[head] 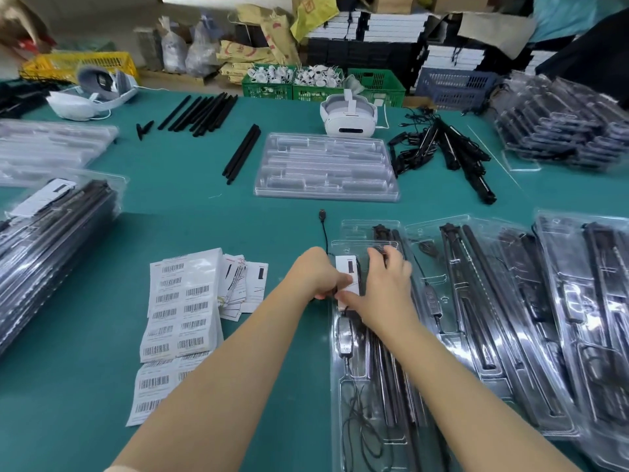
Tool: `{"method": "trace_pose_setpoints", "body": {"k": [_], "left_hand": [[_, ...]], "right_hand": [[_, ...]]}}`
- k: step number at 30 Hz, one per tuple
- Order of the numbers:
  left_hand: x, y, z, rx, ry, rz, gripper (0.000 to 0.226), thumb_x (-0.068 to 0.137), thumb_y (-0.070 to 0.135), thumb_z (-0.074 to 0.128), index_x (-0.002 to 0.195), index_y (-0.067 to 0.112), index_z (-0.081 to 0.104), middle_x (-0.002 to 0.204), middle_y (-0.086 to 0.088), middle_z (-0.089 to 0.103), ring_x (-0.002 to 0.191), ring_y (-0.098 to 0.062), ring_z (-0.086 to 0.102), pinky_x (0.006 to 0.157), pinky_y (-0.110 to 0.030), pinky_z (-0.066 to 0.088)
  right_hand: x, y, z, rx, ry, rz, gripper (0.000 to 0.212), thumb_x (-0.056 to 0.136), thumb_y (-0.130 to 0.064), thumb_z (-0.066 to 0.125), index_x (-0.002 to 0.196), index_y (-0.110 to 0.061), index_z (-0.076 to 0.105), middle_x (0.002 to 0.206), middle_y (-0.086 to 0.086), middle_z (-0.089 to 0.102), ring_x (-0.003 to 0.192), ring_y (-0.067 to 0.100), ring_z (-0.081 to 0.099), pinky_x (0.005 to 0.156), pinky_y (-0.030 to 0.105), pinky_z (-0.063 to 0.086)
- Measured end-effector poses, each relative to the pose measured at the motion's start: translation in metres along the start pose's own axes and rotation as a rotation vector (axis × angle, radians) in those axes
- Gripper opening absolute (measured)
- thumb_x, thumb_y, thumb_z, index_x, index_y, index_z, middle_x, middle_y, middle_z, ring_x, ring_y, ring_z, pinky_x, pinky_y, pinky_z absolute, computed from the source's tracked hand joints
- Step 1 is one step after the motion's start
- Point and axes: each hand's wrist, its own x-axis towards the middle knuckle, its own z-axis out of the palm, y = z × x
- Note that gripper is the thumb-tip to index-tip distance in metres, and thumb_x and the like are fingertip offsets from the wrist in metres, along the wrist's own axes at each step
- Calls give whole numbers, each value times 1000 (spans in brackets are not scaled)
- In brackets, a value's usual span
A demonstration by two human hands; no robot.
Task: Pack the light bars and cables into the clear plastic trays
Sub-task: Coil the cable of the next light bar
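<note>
A clear plastic tray (343,396) lies in front of me, holding black light bars (391,386), a coiled black cable (357,417) and an inline controller (344,338). A white card (348,270) rests on the tray's upper end. My left hand (318,275) pinches the card's lower left edge, fingers curled. My right hand (388,284) lies over the tray beside the card, thumb on the card's lower end. The cable's USB plug (322,214) trails onto the green table beyond the tray.
An empty clear tray (326,166) sits mid-table with loose black bars (241,153) left of it and tangled bars and cables (442,148) right. Filled trays (510,301) lie right, stacks left (51,240). Barcode label sheets (180,311) lie near my left arm. A white headset (349,115) stands behind.
</note>
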Motion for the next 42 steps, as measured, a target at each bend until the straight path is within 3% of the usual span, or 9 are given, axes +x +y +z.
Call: {"method": "trace_pose_setpoints", "body": {"k": [4,8,14,18,23,29,34,38,42], "left_hand": [[-5,4,8,-145,56,90,29,81,23,77,86,19,49,80,-7,55,70,-24,53,66,-34,46],[-11,7,14,-321,85,144,38,83,15,71,116,17,54,100,-4,67,83,-20,66,72,-33,57],[-13,-11,4,-762,-13,214,35,81,3,78,109,13,59,83,-15,70,64,-22,68,63,-33,59],[-9,-33,4,-930,-35,273,43,75,13,84,110,13,59,90,-24,71,74,-25,67,72,-37,54],[-1,-46,15,-1057,-76,273,45,72,12,83,109,12,58,89,-12,75,73,-24,71,66,-35,58],[3,-44,21,-1069,-100,304,43,76,12,83,111,11,58,98,-23,73,81,-29,70,79,-50,57],[7,-45,21,-1081,-107,306,42,78,11,82,112,11,58,100,-22,74,83,-30,71,82,-51,57],[8,-46,20,-1081,-91,298,42,76,14,83,110,14,59,98,-19,75,84,-30,71,83,-52,57],[10,-48,17,-1108,-82,291,43,74,14,83,109,14,59,91,-12,75,81,-27,70,81,-49,57]], "right_hand": [[15,8,-16,-152,36,-14,117,63,-75,74,153,-17,28,156,10,24,133,33,23,111,44,24],[23,6,-23,-164,68,-43,111,61,-68,75,152,-24,27,152,7,28,131,30,22,108,45,23],[39,-10,-49,-111,-127,-153,126,57,-77,75,156,-33,12,146,4,28,137,25,22,115,47,15],[69,-18,-76,-55,-236,-224,101,71,-63,77,154,-30,30,143,-1,45,128,19,47,110,44,39],[118,-17,-92,-1,-497,-89,61,65,-82,62,103,-35,72,101,-15,69,95,7,63,92,35,48],[149,-10,-76,58,-804,5,56,79,-60,73,80,-4,68,73,-1,60,71,18,48,79,40,45],[154,-4,-73,206,-911,123,43,77,-53,77,55,-21,57,60,-3,50,60,15,45,79,36,39],[153,-2,-76,248,-924,123,31,72,-47,78,75,-16,78,82,4,71,78,18,61,88,40,49],[152,-4,-77,250,-855,115,47,67,-48,77,96,-10,78,88,2,71,84,17,62,87,35,51]]}}
